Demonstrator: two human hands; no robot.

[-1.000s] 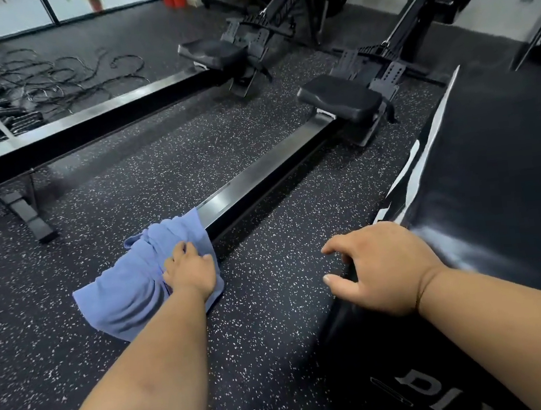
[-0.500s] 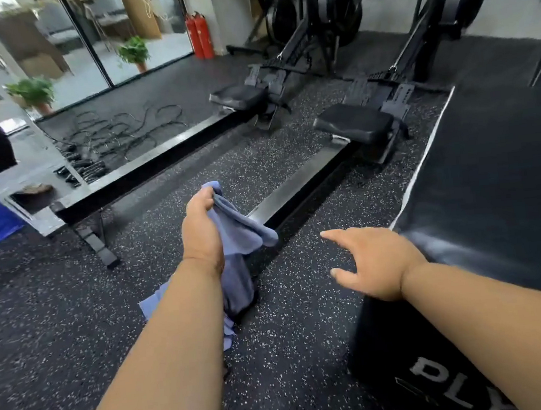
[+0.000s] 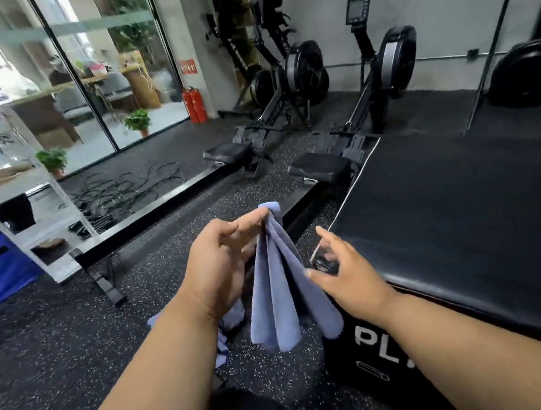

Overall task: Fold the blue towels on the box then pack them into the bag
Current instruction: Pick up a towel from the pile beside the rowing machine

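Behind the left hand (image 3: 217, 270) pinching the blue towel (image 3: 281, 290), folds vanish; right hand (image 3: 346, 275) spread free.

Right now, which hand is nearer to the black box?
Right. The right hand hovers open at the near corner of the black box, beside the hanging blue towel. The left hand pinches the towel's top, farther left over the floor.

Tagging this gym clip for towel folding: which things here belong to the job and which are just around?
Job:
blue towel, pinched by left hand
right hand, reaching in
black box

Around:
rowing machines
fire extinguishers
cables
potted plants
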